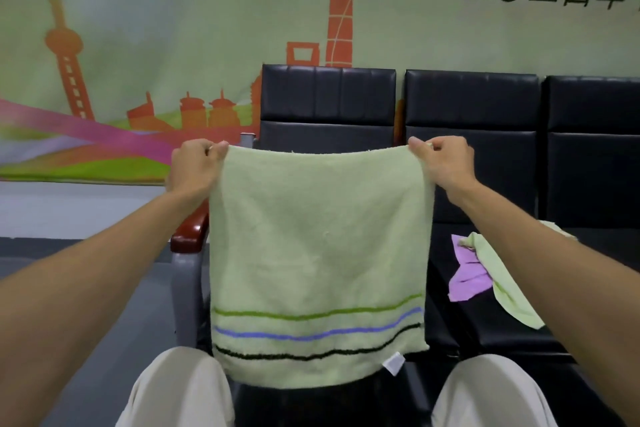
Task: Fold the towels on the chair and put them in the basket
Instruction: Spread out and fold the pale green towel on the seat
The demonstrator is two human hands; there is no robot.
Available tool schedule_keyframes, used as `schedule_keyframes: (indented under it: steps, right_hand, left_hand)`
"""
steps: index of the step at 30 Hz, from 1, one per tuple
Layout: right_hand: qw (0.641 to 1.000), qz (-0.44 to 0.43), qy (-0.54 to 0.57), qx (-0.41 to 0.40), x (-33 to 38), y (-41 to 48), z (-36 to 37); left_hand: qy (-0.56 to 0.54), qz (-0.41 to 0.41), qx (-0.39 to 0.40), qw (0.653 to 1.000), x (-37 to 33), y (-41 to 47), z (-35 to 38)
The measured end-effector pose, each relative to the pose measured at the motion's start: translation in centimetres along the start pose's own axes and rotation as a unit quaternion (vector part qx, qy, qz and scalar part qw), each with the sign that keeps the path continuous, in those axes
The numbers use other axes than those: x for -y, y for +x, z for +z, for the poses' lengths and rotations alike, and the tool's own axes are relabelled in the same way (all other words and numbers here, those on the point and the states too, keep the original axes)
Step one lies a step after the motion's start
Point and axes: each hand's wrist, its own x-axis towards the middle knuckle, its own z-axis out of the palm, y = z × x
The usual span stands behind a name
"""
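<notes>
Fingers [217, 150] of left hand [194, 165] curled tight, pinching one top corner of striped green towel [318, 246] | right hand [446, 163] pinches the other corner likewise, tips hidden behind knuckles | towel hangs spread before black chair [329, 100], hiding its seat | crumpled green towel [502, 282] and purple cloth [465, 276] on next seat, partly behind right forearm

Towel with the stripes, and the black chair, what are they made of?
The towel looks like soft terry cloth, probably cotton: it has a matte, fuzzy surface and a fluffy top edge. The chair looks like padded leather or fake leather, I cannot tell which: smooth black panels with seams and a slight shine. Its armrest seems to be lacquered wood, maybe plastic: glossy red-brown.
</notes>
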Motion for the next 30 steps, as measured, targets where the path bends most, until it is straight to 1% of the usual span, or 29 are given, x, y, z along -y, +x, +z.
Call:
schedule_keyframes:
  steps: [2,4,5,7,10,12,14,19,22,24,28,30]
  right_hand:
    - [0.999,0.004,-0.053,0.007,-1.8,0.7,1.2]
    - [0.996,0.021,-0.087,0.019,-4.2,1.1,2.8]
    - [0.994,0.033,-0.097,0.027,-5.4,1.2,3.7]
    - [0.992,0.057,-0.108,0.044,-8.1,1.4,5.7]
    - [0.985,0.094,-0.123,0.07,-12.3,1.9,8.7]
    - [0.982,0.121,-0.126,0.076,-15.2,2.5,10.9]
    - [0.977,0.142,-0.137,0.086,-17.4,3.1,13.1]
    - [0.964,0.182,-0.16,0.109,-23.1,4.9,18.3]
    - [0.966,0.196,-0.142,0.094,-26.0,5.9,20.9]
    - [0.966,0.212,-0.125,0.078,-28.0,6.4,22.5]
    - [0.979,0.181,-0.067,0.063,-29.3,6.1,23.2]
    - [0.984,0.143,-0.078,0.078,-28.9,5.3,22.8]
  left_hand:
    - [0.045,0.009,0.011,0.999,1.6,0.4,1.9]
    - [0.043,0.003,0.033,0.999,3.3,0.4,4.3]
    - [0.022,-0.01,0.054,0.998,4.0,0.2,5.7]
    - [-0.062,-0.075,0.095,0.991,5.5,-0.4,8.7]
    - [-0.183,-0.189,0.128,0.956,8.1,-1.1,13.9]
    - [-0.223,-0.234,0.137,0.936,10.0,-1.3,17.2]
    - [-0.235,-0.26,0.131,0.927,11.7,-1.3,20.1]
    - [-0.221,-0.28,0.128,0.925,15.2,-0.9,26.7]
    - [-0.211,-0.301,0.104,0.924,18.0,0.0,30.0]
    - [-0.198,-0.311,0.103,0.924,18.9,0.9,32.0]
    - [-0.166,-0.237,0.16,0.944,18.5,1.7,32.5]
    - [-0.15,-0.186,0.21,0.948,18.2,0.6,31.3]
